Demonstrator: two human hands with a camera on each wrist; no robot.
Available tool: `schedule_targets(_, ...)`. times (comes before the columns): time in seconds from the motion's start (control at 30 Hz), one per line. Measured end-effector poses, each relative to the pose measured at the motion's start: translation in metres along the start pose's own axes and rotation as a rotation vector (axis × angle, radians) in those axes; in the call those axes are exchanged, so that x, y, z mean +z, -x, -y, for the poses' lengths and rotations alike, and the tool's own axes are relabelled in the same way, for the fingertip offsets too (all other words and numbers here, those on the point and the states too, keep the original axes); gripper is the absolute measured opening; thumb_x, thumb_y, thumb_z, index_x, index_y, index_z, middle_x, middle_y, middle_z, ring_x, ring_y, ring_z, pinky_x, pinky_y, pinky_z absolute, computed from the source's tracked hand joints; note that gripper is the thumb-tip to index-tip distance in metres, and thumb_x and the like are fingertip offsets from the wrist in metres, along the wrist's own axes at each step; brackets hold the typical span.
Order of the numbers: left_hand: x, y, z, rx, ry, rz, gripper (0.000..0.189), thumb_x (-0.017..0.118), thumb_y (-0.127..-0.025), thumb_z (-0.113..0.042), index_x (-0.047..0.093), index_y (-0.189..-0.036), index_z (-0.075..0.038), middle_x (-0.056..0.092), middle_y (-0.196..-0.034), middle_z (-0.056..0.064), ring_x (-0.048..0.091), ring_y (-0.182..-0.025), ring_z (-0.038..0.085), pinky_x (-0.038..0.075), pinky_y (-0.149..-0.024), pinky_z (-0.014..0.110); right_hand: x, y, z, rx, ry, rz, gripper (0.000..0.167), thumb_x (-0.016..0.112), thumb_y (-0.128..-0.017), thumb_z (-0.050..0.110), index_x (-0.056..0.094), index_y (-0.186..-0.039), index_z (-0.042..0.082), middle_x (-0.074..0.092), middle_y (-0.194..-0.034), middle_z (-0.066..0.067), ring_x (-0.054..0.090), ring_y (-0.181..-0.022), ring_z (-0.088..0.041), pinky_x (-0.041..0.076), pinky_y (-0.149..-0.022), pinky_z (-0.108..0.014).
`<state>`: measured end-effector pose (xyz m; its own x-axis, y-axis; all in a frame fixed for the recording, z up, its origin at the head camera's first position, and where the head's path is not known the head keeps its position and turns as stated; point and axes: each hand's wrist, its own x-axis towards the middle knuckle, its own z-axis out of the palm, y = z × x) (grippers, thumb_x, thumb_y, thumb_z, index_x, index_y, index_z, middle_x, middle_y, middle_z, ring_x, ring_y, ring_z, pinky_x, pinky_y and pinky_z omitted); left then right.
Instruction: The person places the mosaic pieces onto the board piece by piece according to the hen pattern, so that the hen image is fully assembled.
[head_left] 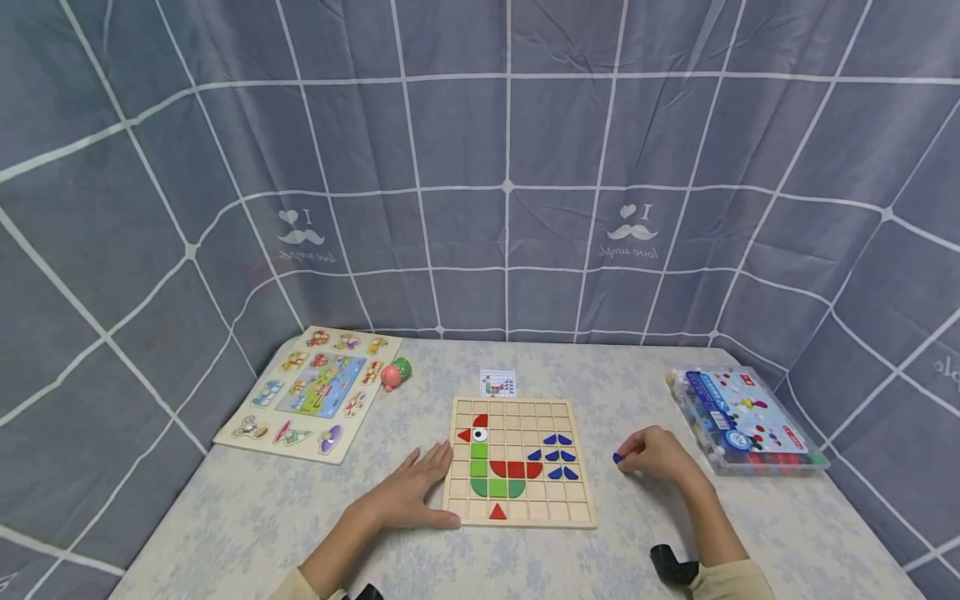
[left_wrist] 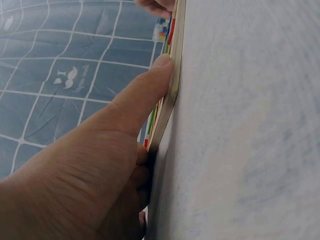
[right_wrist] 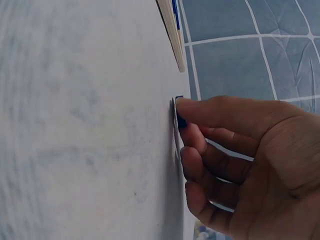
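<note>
A wooden grid board (head_left: pixel 577 511) lies on the table, bearing a bird picture made of red, green and blue pieces. My left hand (head_left: pixel 408 496) rests against the board's left edge, fingers extended and thumb at the near corner. In the left wrist view, the thumb (left_wrist: pixel 145 90) lies along the board's side. To the right of the board, my right hand (head_left: pixel 658 454) pinches a small blue piece (head_left: pixel 617 457) between thumb and finger. The right wrist view shows this blue piece (right_wrist: pixel 181 120) held close to the tabletop; its full outline is partly hidden by the fingertips.
A small picture card (head_left: pixel 498 383) lies just behind the board. At the left is a wooden picture puzzle (head_left: pixel 322 387), with a pink and green toy (head_left: pixel 396 374) beside it. A clear plastic case (head_left: pixel 750 421) with colourful contents sits at the right. Gridded curtains (head_left: pixel 465 217) surround the table.
</note>
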<state>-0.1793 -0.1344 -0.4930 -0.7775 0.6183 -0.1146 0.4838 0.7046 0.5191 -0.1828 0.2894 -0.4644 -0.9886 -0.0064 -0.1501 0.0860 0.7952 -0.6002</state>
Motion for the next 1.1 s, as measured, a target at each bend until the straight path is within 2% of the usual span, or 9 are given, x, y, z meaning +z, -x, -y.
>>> schedule_targets(0.1, 0.001, 0.0, 0.001, 0.004, -0.006, -0.001, 0.109, 0.068, -0.077, -0.064, 0.022, -0.154, -0.002, 0.02, -0.163, 0.012, 0.017, -0.152, 0.028, 0.011, -0.124, 0.054, 0.002, 0.002, 0.007, 0.003, -0.009, 0.026, 0.015, 0.081, -0.072, 0.008, 0.074, -0.084, 0.003, 0.068, -0.075, -0.002, 0.054, -0.066, -0.014, 0.046, -0.057, -0.026)
schedule_targets(0.33, 0.001, 0.001, 0.001, 0.004, -0.008, -0.004, 0.109, 0.068, -0.077, -0.064, 0.022, -0.154, -0.002, 0.02, -0.163, 0.012, 0.017, -0.152, 0.028, 0.01, -0.124, 0.054, 0.004, 0.01, 0.027, -0.076, -0.068, 0.126, 0.015, 0.081, -0.072, 0.005, 0.073, -0.084, 0.001, 0.068, -0.071, -0.001, 0.054, -0.063, -0.013, 0.046, -0.055, -0.026)
schedule_targets(0.5, 0.001, 0.001, 0.0, 0.007, -0.008, -0.005, 0.108, 0.069, -0.077, -0.063, 0.023, -0.154, -0.002, 0.02, -0.163, 0.012, 0.017, -0.152, 0.028, 0.011, -0.124, 0.054, 0.012, 0.017, 0.043, -0.081, -0.079, 0.17, 0.014, 0.082, -0.069, 0.004, 0.073, -0.08, 0.002, 0.067, -0.067, -0.001, 0.053, -0.061, -0.013, 0.044, -0.055, -0.026)
schedule_targets(0.83, 0.001, 0.0, 0.001, 0.005, -0.012, -0.004, 0.109, 0.069, -0.077, -0.064, 0.022, -0.154, -0.002, 0.019, -0.163, 0.012, 0.017, -0.152, 0.028, 0.011, -0.124, 0.054, 0.034, 0.023, 0.065, -0.047, -0.005, 0.146, 0.017, 0.086, -0.063, 0.002, 0.07, -0.068, 0.008, 0.064, -0.061, 0.001, 0.052, -0.057, -0.012, 0.042, -0.053, -0.023)
schedule_targets(1.1, 0.001, 0.001, 0.0, 0.01, -0.021, -0.006, 0.108, 0.069, -0.077, -0.063, 0.022, -0.154, -0.002, 0.02, -0.163, 0.012, 0.018, -0.152, 0.027, 0.012, -0.124, 0.053, 0.037, 0.028, 0.072, -0.064, 0.002, 0.153, 0.018, 0.086, -0.061, 0.002, 0.07, -0.066, 0.008, 0.063, -0.058, 0.001, 0.052, -0.055, -0.012, 0.04, -0.051, -0.023)
